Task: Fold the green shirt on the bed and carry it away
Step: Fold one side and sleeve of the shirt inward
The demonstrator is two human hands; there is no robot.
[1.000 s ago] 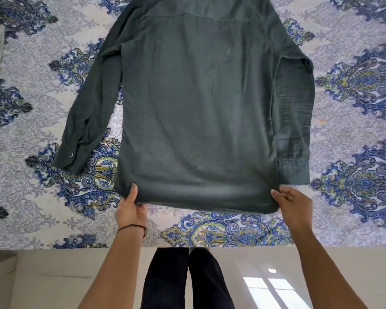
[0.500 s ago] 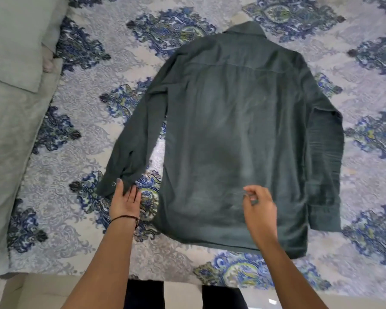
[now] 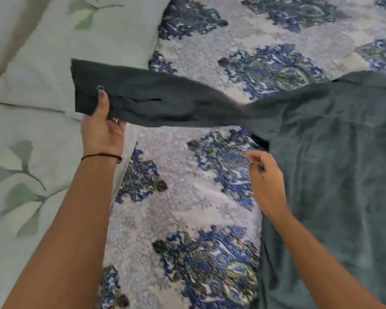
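The dark green shirt lies back-up on the patterned bedspread, filling the right side of the view. Its left sleeve is stretched out straight to the left, lifted off the bed. My left hand grips the sleeve at the cuff, thumb on top near a snap button. My right hand hovers at the shirt's left edge just below the armpit, fingers curled and pinched; whether it holds cloth is unclear. The shirt's right side is out of frame.
A blue and white paisley bedspread covers the bed. Pale green pillows with a leaf print lie along the left, under the sleeve's cuff end.
My left hand has taken the sleeve's cuff and pulled the sleeve out to the left. My right hand has moved from the shirt's lower back to its left side. The view swung left.
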